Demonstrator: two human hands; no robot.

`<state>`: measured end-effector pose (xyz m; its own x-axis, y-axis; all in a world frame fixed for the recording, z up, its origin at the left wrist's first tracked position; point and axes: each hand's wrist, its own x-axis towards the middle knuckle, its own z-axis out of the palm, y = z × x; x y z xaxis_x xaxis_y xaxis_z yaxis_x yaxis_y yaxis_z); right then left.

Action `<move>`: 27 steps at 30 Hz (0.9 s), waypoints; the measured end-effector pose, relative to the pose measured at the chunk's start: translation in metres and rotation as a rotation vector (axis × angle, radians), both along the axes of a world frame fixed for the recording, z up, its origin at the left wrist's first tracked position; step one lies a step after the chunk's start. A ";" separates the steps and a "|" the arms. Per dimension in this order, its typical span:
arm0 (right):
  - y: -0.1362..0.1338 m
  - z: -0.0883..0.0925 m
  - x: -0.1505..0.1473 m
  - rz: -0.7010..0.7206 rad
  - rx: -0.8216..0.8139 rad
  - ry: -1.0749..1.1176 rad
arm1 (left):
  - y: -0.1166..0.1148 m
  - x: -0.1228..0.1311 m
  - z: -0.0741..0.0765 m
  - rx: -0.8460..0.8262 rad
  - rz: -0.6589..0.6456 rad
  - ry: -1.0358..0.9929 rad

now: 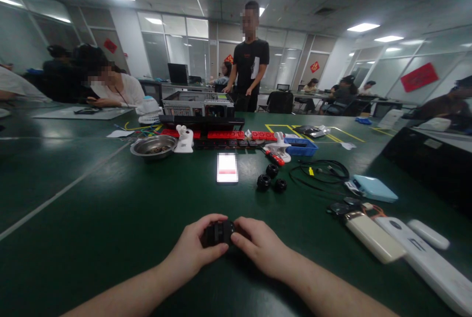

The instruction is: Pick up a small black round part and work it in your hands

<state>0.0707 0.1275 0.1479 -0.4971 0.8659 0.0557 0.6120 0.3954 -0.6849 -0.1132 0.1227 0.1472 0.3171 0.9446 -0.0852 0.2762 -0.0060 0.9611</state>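
Note:
Low over the near middle of the table, a small black cylindrical part (219, 233) with a ribbed end lies between my two hands. My left hand (196, 243) grips its left side with thumb and fingers. On the right end, the thumb and fingers of my right hand (258, 244) are closed around it. Its exact kind is not clear. Beyond my right hand stand three black ribbed round parts, one in front left (264, 182), one behind (272, 170) and one at the right (280, 185). A phone with a lit screen (227, 168) lies straight ahead.
Farther off are a metal bowl (154, 147) of small pieces, a red-handled screwdriver (276, 157), a blue tray (303, 147) and an opened metal case (199, 105). To the right lie black cables (319, 172), a light-blue box (375, 188) and a cream power bank (374, 237). A person (252, 61) stands opposite.

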 end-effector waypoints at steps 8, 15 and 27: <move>-0.002 0.002 -0.001 -0.013 -0.039 0.107 | 0.005 -0.004 -0.008 0.001 -0.057 -0.108; -0.003 0.004 -0.002 -0.041 0.004 0.060 | 0.000 -0.002 -0.003 0.042 0.002 -0.053; -0.001 0.000 -0.001 -0.024 -0.064 0.097 | 0.006 -0.004 -0.010 0.036 -0.059 -0.085</move>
